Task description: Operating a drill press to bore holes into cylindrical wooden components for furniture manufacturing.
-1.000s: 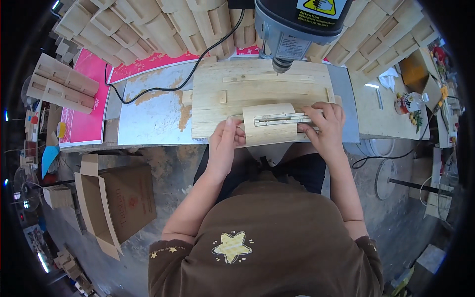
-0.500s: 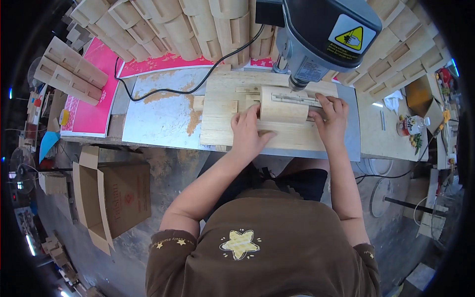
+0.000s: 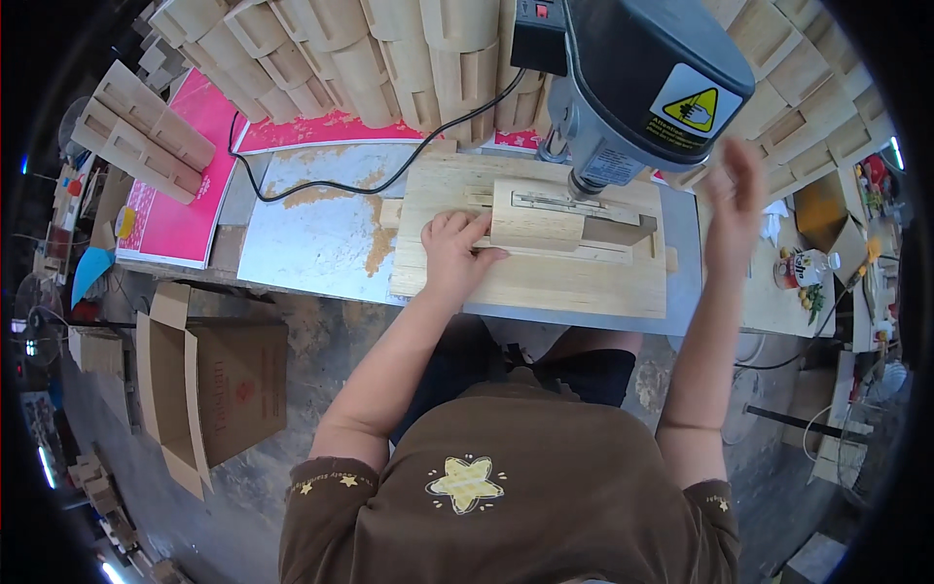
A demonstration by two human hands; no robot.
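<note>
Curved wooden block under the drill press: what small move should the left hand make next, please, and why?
Probably the left hand should press the curved wooden block steady at its left end: the drill chuck appears over the block's slotted top, and the right hand is off the block, raised beside the drill press.

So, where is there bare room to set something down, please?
The silver sheet is mostly bare between the black cable and its front edge; so is the wooden board along its front. Crowded: the back, with stacked wooden pieces; beneath the drill, the workpiece.
</note>
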